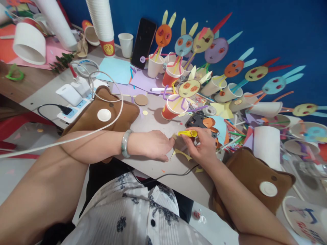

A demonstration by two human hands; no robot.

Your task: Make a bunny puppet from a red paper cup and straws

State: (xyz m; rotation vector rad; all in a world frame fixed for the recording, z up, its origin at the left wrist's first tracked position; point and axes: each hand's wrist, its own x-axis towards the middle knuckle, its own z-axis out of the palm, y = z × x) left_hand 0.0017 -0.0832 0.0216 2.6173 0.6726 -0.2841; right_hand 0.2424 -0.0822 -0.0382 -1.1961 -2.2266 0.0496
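Observation:
My left hand, a bracelet on its wrist, is low over the table with its index finger and thumb closed. A tiny pale bit shows at its fingertips, too blurred to name. My right hand grips a yellow marker, its narrow pale end pointing at the left fingertips. Below and between the hands is a yellow paper scrap. Just beyond them stands a red-and-white paper cup with purple stick arms and a yellow paper rabbit face.
Several more rabbit-face cups line the blue wall. A phone leans beside a tall cup stack. Brown cushions flank both forearms. A white cable crosses over my left arm from a power strip.

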